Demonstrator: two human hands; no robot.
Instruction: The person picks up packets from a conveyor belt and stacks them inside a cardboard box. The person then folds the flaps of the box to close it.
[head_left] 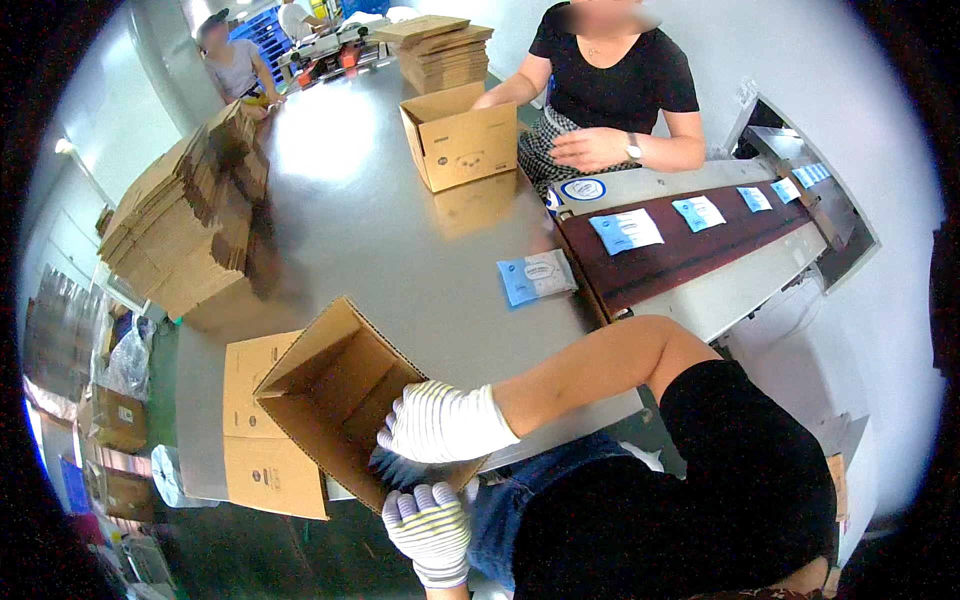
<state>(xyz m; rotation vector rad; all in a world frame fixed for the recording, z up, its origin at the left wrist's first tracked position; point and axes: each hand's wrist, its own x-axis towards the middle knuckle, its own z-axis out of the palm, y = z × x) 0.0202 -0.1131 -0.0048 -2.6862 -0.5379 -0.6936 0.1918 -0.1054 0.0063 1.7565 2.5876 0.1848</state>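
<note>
Right hand [440, 422], in a striped work glove, is curled over the near edge of the open cardboard box [340, 395], fingers hooked down inside the opening and clamped on the wall. The box lies tipped on its side at the near edge of the steel table [370, 220], its mouth facing the person. Left hand [430, 530], gloved the same, sits just below the box, pressed up against its lower corner; whether it is actually gripping the cardboard or only bracing it, I cannot tell. The two hands are close together, one above the other, with the box edge between them.

Just left of the hands, a flattened carton [262, 430] lies on the table, partly under the open box. Further left and beyond, a tall slanting stack of flat cartons [185, 225]. Ahead of the right hand, well apart from it, a blue packet [537, 276] rests on the steel. To the right of that, a dark conveyor belt [690, 245] carries more blue packets [626, 231] in a row.

Across the table, another person in a black top [620, 75] has one hand at a second open box [460, 140], with another pile of flat cartons [442, 50] behind it. A third person [232, 62] sits at the far left corner.
</note>
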